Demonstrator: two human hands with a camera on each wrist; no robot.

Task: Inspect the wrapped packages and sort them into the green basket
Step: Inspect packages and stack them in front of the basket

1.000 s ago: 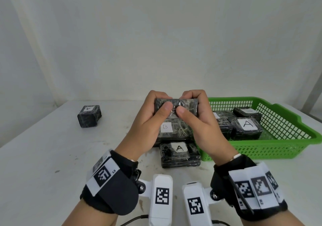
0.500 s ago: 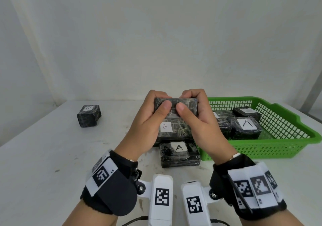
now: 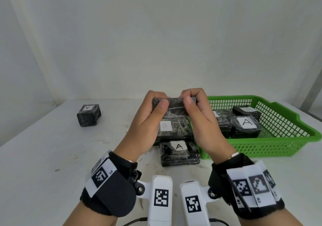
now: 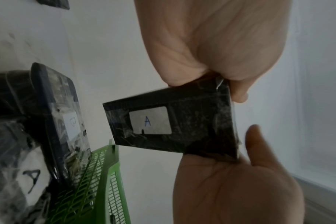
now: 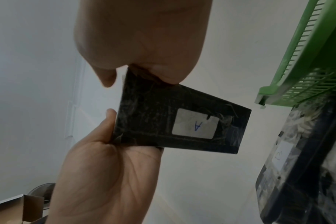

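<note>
Held package (image 3: 174, 103): black, film-wrapped, flat block, raised above the counter (image 3: 43, 156) at centre frame of the head view, long edge level. Left hand (image 3: 148, 121): grips the package's left end, thumb across the near face, fingers (image 3: 155, 94) curled over the top edge. Right hand (image 3: 200, 121): grips the right end likewise, thumb on the near face, fingers curled over the top. Underside label, seen in the wrist views: white sticker marked "A" (image 4: 150, 120). Package marked "B" (image 3: 174, 128): on the counter directly below the hands, partly hidden by them. Package marked "A" (image 3: 179, 152): on the counter just in front of the "B" package, lower centre. Green basket (image 3: 278, 145): right of centre, its left wall just beside the two counter packages; holds several wrapped packages, one showing an "A" label (image 3: 246, 122). Small cube package (image 3: 88, 115): left of frame, well apart, its label upside down.
</note>
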